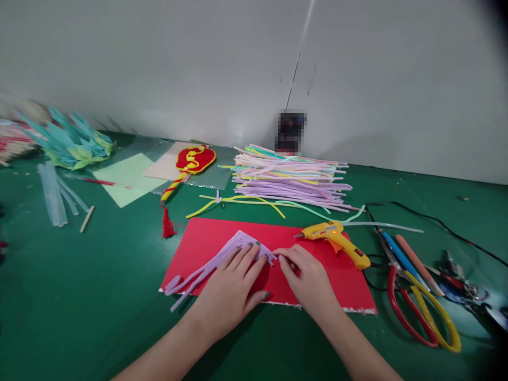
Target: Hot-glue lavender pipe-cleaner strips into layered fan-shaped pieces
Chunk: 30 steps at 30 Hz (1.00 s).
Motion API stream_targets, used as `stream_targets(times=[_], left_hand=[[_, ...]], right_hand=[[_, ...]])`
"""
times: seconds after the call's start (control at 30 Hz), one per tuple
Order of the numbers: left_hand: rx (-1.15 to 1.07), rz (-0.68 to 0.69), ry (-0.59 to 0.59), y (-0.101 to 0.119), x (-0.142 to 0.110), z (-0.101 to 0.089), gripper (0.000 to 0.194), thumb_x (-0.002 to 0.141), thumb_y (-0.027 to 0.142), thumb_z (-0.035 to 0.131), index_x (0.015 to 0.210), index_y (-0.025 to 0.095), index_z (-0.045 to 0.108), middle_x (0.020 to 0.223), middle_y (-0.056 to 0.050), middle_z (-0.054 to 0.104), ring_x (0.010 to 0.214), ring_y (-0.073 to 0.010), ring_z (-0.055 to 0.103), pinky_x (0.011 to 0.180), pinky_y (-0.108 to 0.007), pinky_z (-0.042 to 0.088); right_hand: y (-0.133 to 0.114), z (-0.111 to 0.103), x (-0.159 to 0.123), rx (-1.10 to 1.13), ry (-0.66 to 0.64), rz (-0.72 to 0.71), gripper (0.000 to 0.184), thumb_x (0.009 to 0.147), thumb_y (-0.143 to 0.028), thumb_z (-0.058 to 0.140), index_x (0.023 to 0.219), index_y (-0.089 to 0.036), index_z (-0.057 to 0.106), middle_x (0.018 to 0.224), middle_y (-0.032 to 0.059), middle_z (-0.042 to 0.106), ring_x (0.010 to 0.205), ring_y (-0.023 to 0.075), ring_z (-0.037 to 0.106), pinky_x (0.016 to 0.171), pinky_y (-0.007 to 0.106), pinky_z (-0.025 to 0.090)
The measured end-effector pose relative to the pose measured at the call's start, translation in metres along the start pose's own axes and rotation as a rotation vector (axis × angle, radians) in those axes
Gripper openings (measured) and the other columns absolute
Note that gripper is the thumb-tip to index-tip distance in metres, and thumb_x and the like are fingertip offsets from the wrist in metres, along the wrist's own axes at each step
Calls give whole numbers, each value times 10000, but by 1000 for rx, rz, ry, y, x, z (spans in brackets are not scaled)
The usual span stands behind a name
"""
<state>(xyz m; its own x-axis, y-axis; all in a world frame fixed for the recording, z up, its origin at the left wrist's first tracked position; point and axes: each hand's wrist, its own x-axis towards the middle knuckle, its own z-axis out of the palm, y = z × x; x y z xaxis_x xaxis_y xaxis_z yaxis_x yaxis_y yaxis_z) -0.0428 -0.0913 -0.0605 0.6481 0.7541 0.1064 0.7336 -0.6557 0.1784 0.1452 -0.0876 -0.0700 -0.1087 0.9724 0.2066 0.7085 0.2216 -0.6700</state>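
Note:
Lilac pipe cleaners, bent side by side into a pointed shape with a curled end at the left, lie on a red board. My left hand rests flat over them, fingers stretched out and pressing on the shape. At its right end, my right hand has thumb and forefinger pinched at the pipe cleaner tips; its other fingers are curled under. The yellow glue gun lies on its side at the board's right, its nozzle pointing left, with a translucent glue stick at its back.
Behind the board lies a pile of pastel pipe cleaners. Red-and-yellow handled scissors and keys are at right. A red tasselled fan, green paper, glue sticks and turquoise paper leaves are at left.

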Motion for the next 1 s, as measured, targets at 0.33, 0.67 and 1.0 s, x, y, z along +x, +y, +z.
stream_targets(times=[0.33, 0.67, 1.0], left_hand=[[11, -1, -28, 0, 0, 1, 560, 864, 464, 427, 1348, 195, 347, 1400, -109, 377, 1263, -274, 367, 1013, -436, 348], [18, -1, -42, -1, 0, 1, 548, 869, 465, 416, 1343, 197, 351, 1403, -106, 373, 1269, -278, 356, 1006, -439, 350], [34, -5, -45, -1, 1, 2, 559, 871, 473, 407, 1351, 195, 342, 1398, -103, 382, 1259, -279, 371, 1010, -442, 347]], right_hand=[[0, 0, 0, 9, -21, 28, 231, 854, -222, 433, 947, -249, 643, 826, 32, 619, 737, 144, 583, 641, 222, 462], [1, 0, 0, 9, -34, 36, 227, 857, -222, 436, 956, -248, 639, 833, 29, 615, 756, 141, 580, 661, 221, 458], [0, 0, 0, 9, -29, 34, 224, 858, -228, 437, 946, -240, 642, 817, 25, 611, 720, 131, 570, 646, 218, 453]])
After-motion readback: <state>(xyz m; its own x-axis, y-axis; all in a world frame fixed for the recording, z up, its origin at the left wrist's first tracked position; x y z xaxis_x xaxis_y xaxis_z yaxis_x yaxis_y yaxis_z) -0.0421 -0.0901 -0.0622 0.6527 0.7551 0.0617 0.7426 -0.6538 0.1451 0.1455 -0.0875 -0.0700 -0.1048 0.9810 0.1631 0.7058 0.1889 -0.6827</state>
